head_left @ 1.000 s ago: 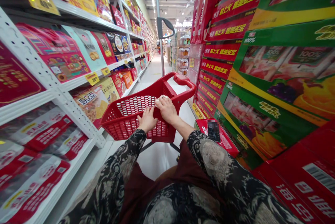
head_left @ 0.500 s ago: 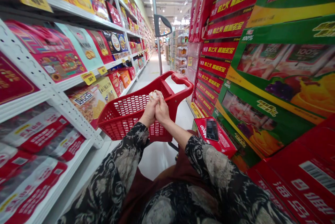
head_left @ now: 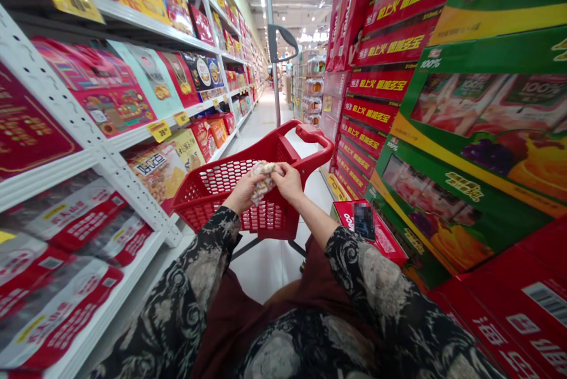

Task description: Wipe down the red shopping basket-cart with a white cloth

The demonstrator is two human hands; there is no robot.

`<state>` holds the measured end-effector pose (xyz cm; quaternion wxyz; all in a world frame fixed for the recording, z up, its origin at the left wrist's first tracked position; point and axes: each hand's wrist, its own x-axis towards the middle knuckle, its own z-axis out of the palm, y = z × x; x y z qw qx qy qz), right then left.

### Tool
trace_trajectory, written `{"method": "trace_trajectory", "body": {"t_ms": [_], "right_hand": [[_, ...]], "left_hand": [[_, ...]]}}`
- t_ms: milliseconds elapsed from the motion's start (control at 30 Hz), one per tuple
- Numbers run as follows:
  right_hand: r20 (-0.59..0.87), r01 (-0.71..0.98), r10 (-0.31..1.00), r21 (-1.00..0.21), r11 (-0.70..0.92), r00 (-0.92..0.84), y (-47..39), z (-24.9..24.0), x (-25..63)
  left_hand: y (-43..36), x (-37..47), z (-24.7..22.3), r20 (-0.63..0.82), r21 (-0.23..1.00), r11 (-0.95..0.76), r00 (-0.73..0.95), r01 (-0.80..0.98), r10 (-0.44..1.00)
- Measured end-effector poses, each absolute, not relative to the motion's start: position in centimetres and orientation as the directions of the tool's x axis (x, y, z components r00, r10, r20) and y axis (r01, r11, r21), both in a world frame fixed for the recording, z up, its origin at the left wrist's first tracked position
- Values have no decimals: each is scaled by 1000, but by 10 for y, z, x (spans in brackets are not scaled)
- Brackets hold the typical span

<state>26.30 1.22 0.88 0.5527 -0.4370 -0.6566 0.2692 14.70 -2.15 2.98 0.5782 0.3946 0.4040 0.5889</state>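
A crumpled whitish cloth (head_left: pixel 263 180) with a mottled brown pattern is stretched between my two hands. My left hand (head_left: pixel 244 189) is closed on its left side, and my right hand (head_left: pixel 287 183) pinches its upper right edge. Both hands are in front of a red plastic basket cart (head_left: pixel 212 213) with perforated sides. Its raised handle (head_left: pixel 316 143) rises just beyond my right hand. The cloth hides part of the basket's near side.
White shelving (head_left: pixel 97 154) with boxed snacks and bagged goods lines the left. Stacked red drink cartons (head_left: pixel 390 75) and green juice boxes (head_left: pixel 478 149) wall the right. A dark phone-like object with a blurred screen (head_left: pixel 364 221) lies on a low red box (head_left: pixel 385 243). A grey pole (head_left: pixel 275 95) stands ahead.
My hands were clasped together around the bunched cloth. They have moved apart, and the cloth is now spread more widely between them. The view has shifted slightly.
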Motion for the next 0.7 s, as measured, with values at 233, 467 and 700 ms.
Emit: {"method": "trace_trajectory", "body": {"t_ms": [233,467,700], "right_hand": [[581,408,802,-772,488,138,4,13,268],[732,517,519,-265,814,-441,-28,-9,257],[748,524,537,-299,797,-390,-16,1,274]], "left_hand": [[-17,140,16,-72,980,39,-162,-197,984],[-5,141,16,-2,922,-77,-204,-380,979],[14,126,3,131,991,-131,-402,27,906]]}}
